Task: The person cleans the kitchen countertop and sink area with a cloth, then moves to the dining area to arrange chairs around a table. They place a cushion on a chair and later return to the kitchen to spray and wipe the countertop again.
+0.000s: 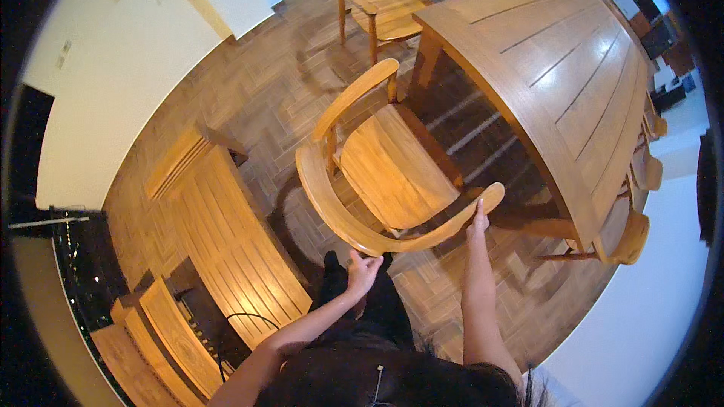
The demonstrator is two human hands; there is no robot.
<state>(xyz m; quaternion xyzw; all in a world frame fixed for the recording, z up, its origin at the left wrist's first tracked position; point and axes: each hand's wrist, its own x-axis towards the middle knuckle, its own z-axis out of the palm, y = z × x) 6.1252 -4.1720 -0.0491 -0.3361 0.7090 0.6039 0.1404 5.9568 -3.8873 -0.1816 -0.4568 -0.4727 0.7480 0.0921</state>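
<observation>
A wooden armchair (396,167) with a curved back rail and a broad seat stands before me at the end of a long wooden table (543,62). My left hand (363,272) grips the underside of the curved back rail near its middle; some of the fingers are hidden by the rail. Near the end of the right armrest, my right hand (479,221) holds the rail, with one finger lying along its side. The chair's seat faces the table's end, and its front edge is close to the dark space under the tabletop.
A slatted wooden bench (237,243) stands to my left, beside a wooden cabinet (169,345) with a black cable (251,315). Another wooden armchair (390,11) is beyond the table's left corner. More chairs (625,237) line its right side. A white wall (130,51) rises at the left.
</observation>
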